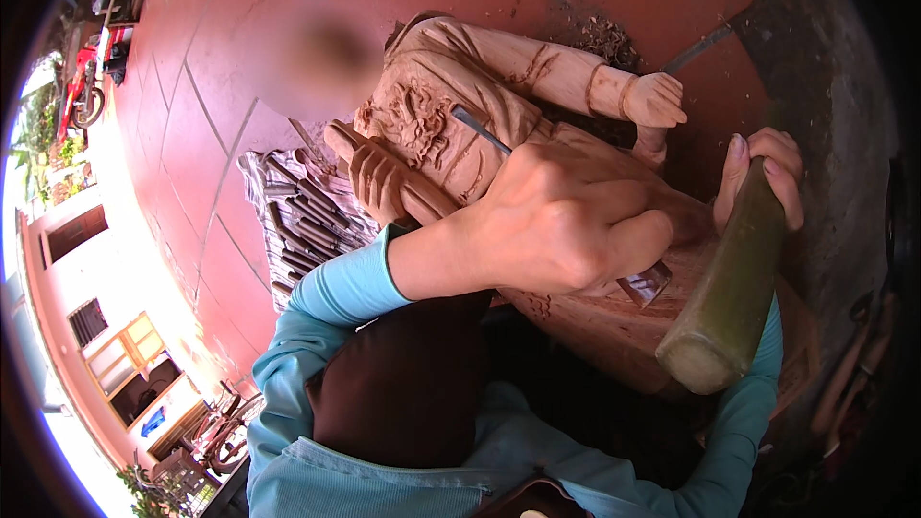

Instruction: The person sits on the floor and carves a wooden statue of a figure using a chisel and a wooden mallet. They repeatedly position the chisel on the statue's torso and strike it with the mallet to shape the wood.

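Observation:
A carved wooden statue (pixel 480 67) of a robed figure lies in front of me, with raised relief on its chest and its head area blurred. My left hand (pixel 576 221) is closed around a chisel (pixel 480 129), whose metal blade points up and left at the chest carving. The chisel's dark handle end (pixel 646 284) sticks out below my fist. On the right, my right hand (pixel 767 173) grips the narrow end of a greenish club-shaped mallet (pixel 715 317). The mallet's thick end hangs toward me, to the right of the chisel's handle end and apart from it.
Left of the statue, several dark-handled tools (pixel 307 216) lie on a striped cloth (pixel 259 177). Wood shavings (pixel 609 38) are heaped on the red tiled floor (pixel 240 0) beyond the statue's arm. A red motorbike (pixel 88 86), a bicycle (pixel 228 436) and a building (pixel 106 278) stand far left.

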`<action>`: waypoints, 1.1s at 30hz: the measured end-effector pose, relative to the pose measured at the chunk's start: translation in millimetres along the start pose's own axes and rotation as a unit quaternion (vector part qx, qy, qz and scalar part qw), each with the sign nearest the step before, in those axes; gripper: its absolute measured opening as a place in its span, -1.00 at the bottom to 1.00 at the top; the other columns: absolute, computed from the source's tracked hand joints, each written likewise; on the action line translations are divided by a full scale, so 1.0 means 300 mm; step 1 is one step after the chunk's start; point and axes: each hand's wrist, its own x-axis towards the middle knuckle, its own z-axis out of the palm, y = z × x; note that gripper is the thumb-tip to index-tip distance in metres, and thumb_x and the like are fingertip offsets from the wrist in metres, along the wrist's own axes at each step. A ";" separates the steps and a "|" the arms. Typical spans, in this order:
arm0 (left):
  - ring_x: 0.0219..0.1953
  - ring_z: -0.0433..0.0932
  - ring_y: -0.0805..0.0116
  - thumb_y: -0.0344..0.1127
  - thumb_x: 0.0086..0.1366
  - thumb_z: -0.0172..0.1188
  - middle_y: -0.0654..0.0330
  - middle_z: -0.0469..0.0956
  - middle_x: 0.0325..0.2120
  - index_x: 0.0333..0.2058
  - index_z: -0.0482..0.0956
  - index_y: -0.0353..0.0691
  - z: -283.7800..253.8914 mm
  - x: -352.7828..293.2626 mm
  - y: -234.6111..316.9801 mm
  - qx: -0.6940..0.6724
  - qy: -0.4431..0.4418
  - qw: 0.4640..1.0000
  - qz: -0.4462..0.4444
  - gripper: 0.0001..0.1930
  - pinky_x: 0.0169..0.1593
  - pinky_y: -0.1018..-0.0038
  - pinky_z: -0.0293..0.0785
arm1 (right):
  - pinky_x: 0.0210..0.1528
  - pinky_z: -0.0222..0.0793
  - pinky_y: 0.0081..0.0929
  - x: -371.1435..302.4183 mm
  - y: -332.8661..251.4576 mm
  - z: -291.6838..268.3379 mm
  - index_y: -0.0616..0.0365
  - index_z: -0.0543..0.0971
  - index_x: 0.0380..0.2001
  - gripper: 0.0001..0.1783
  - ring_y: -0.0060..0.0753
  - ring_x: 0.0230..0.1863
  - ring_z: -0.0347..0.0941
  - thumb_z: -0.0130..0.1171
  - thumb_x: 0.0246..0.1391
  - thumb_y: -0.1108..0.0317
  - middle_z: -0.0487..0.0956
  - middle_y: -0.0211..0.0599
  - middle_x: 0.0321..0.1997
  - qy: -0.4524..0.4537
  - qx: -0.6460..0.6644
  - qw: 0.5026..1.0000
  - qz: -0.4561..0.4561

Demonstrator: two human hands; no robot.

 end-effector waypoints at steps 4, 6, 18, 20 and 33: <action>-0.68 0.45 0.44 -0.36 -0.14 0.31 0.34 0.34 -0.70 -0.60 0.45 -0.15 -0.005 -0.005 0.010 0.027 -0.003 1.000 -0.007 -0.82 -0.67 0.51 0.33 | -0.44 0.38 -0.25 0.028 -0.025 0.018 0.15 0.14 -0.03 -0.44 -0.27 -0.47 0.37 0.12 0.02 0.82 0.40 -0.10 -0.30 -0.046 -0.004 0.999 -0.010; -0.67 0.44 0.46 -0.36 -0.15 0.29 0.36 0.34 -0.70 -0.60 0.44 -0.13 0.003 -0.006 0.019 0.048 0.004 0.999 0.002 -0.83 -0.67 0.51 0.34 | -0.45 0.38 -0.26 0.040 -0.027 0.003 0.16 0.14 -0.03 -0.44 -0.27 -0.47 0.36 0.12 0.02 0.82 0.40 -0.10 -0.30 -0.069 -0.058 0.996 -0.023; -0.68 0.51 0.40 -0.31 -0.15 0.21 0.30 0.35 -0.74 -0.59 0.42 -0.15 0.017 0.011 0.002 0.028 -0.012 0.998 -0.046 -0.85 -0.70 0.43 0.36 | -0.37 0.41 -0.30 0.003 -0.013 0.014 0.15 0.16 0.00 -0.41 -0.33 -0.45 0.36 0.16 0.00 0.80 0.42 -0.15 -0.31 -0.030 0.033 0.998 0.033; -0.68 0.51 0.35 -0.32 -0.15 0.24 0.28 0.38 -0.72 -0.56 0.44 -0.16 0.012 0.031 -0.008 0.014 -0.005 0.998 -0.069 -0.83 -0.69 0.42 0.36 | -0.38 0.41 -0.33 0.043 -0.029 -0.006 0.16 0.19 -0.02 -0.45 -0.34 -0.44 0.37 0.17 0.00 0.79 0.42 -0.15 -0.31 -0.036 0.027 0.998 0.043; -0.59 0.53 0.22 -0.40 -0.17 0.40 0.24 0.47 -0.62 -0.40 0.52 -0.09 0.017 0.067 -0.031 0.061 -0.071 0.981 -0.167 -0.71 -0.57 0.34 0.42 | -0.23 0.37 -0.54 0.037 -0.041 -0.022 0.24 0.44 -0.32 -0.88 -0.53 -0.41 0.38 0.18 0.14 0.61 0.49 -0.35 -0.47 -0.128 -0.011 0.952 0.278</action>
